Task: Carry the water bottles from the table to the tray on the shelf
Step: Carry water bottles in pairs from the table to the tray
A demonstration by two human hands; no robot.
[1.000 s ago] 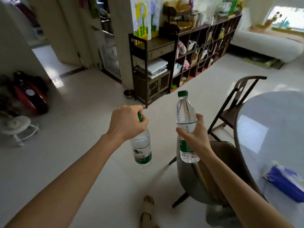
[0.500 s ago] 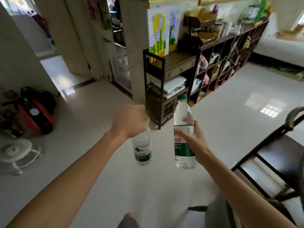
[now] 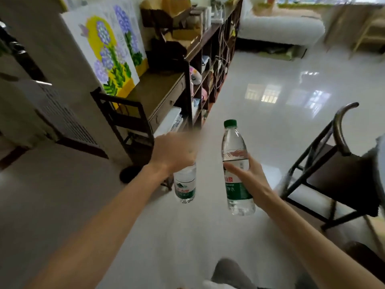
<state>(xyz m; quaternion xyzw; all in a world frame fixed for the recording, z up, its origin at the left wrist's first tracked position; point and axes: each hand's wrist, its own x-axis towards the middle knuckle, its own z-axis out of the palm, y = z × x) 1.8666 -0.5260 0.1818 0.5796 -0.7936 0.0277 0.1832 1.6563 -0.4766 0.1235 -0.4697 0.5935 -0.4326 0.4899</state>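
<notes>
Left hand (image 3: pixel 174 151) fingers clamped on bottle (image 3: pixel 185 187) top; right hand (image 3: pixel 250 180) fingers wrap upright second bottle (image 3: pixel 236 163). Shelf (image 3: pixel 200 65) at 12 o'clock.

Both forearms (image 3: pixel 116 222) are bare with no sleeve showing, and grey trousers (image 3: pixel 229 272) cover the knee.

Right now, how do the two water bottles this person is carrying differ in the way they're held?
The left-hand bottle hangs below the left hand, gripped from above at its top, so its cap is hidden. The right-hand bottle is gripped around its middle by the right hand, with its green cap showing above. The left-hand bottle sits lower in view and shows less of its body. Both are clear, roughly upright, with green labels.
</notes>
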